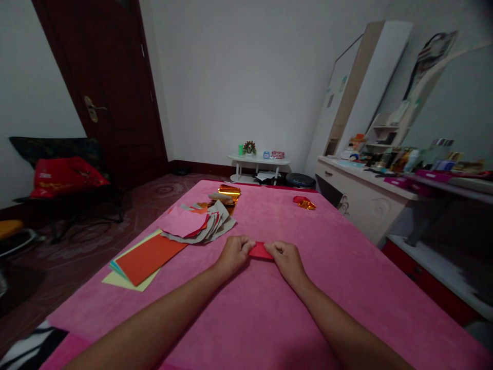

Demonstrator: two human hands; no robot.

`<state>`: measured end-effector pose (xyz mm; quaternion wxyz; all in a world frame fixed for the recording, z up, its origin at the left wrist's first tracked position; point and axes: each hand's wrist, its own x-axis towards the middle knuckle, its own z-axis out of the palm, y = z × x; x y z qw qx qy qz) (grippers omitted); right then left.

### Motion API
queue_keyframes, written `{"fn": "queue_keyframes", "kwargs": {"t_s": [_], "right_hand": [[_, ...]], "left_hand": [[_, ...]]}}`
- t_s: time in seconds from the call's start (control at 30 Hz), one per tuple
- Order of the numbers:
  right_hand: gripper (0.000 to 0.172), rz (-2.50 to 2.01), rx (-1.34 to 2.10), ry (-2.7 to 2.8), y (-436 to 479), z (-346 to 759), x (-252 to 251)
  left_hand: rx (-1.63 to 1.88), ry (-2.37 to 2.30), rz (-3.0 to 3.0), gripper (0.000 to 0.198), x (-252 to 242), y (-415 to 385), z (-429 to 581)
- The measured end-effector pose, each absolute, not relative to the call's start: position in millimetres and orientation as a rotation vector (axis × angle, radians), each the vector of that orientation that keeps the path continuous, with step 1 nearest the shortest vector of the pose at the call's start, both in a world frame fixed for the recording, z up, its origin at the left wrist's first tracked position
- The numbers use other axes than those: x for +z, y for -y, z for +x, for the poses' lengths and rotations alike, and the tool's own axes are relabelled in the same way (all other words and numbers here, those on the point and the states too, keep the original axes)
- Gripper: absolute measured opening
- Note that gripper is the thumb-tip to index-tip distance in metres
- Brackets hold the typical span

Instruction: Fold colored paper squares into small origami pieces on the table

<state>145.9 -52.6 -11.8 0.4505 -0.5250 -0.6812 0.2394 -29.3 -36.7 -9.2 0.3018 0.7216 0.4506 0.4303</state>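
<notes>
A small red piece of paper [260, 251] stretches between my two hands over the pink-covered table [246, 318]. Its left end is pinched by my left hand [234, 253], fingers curled with the thumb on top. My right hand [287, 258] grips the other end in the same way. To the left lie an orange sheet [152, 257] on top of yellow and blue ones, and a fanned pile of pink, red and grey paper pieces [185, 221]. Behind that pile is a shiny gold foil roll [230, 192].
A red and gold foil bundle [304, 202] lies at the far right of the table. Along the right side stands a white dresser [365, 190] crowded with bottles. A chair with a red bag [67, 176] is at the left, and a low white table [258, 160] stands by the wall.
</notes>
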Motion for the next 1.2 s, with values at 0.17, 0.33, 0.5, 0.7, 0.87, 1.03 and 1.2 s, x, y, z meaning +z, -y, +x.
{"fn": "queue_keyframes", "kwargs": {"t_s": [0.17, 0.33, 0.5, 0.7, 0.87, 1.03, 1.2], "right_hand": [[0.037, -1.283, 0.724, 1.637, 51, 148, -10], [0.034, -1.229, 0.911, 1.452, 44, 150, -17], [0.032, -1.170, 0.943, 1.384, 42, 151, -19], [0.030, -1.187, 1.002, 1.270, 42, 152, -14], [0.030, -1.184, 0.993, 1.271, 40, 153, -15], [0.029, -1.186, 0.997, 1.275, 40, 152, -14], [0.026, -1.184, 1.005, 1.265, 39, 152, -15]], "left_hand": [[1.182, -1.225, 1.877, 0.042, -12, 34, -29], [1.167, -1.137, 1.728, 0.024, -12, 36, -28], [1.201, -0.955, 1.421, 0.027, -7, 34, -32], [1.214, -0.934, 1.411, 0.047, -6, 33, -37], [1.179, -0.885, 1.585, 0.048, -4, 37, -34], [1.214, -0.909, 1.671, 0.034, -1, 40, -32], [1.232, -0.948, 1.718, 0.030, -2, 38, -33]]}}
